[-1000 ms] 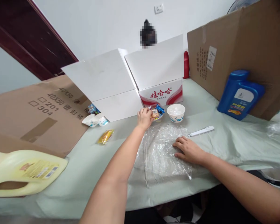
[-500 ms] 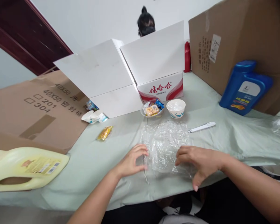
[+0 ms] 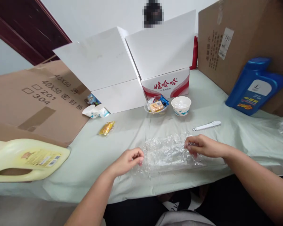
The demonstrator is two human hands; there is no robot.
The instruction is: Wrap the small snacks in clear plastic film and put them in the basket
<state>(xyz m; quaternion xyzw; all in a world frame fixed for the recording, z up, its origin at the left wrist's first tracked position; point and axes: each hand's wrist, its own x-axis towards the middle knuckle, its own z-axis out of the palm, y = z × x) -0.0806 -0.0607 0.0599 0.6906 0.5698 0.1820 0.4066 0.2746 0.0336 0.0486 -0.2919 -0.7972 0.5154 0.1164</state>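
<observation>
A crinkled sheet of clear plastic film [image 3: 166,152] lies on the pale green tablecloth [image 3: 122,131] in front of me. My left hand [image 3: 128,160] pinches the film's left edge with curled fingers. My right hand [image 3: 201,146] pinches its right edge, near the top corner. Beyond the film stand a bowl of wrapped snacks [image 3: 156,106] and an empty white bowl [image 3: 181,105]. A white knife-like tool [image 3: 207,126] lies just past my right hand.
An open white carton [image 3: 165,84] stands at the back, a person's head showing behind it. Two paper cups [image 3: 95,111] and a yellow snack packet [image 3: 106,128] lie left. A yellow jug [image 3: 25,160] lies far left, a blue jug [image 3: 254,86] leans on a brown carton [image 3: 240,37].
My left hand came back from the snack bowl to the film's left edge. Both hands went from resting flat to pinching the film, which now looks folded into a narrower strip.
</observation>
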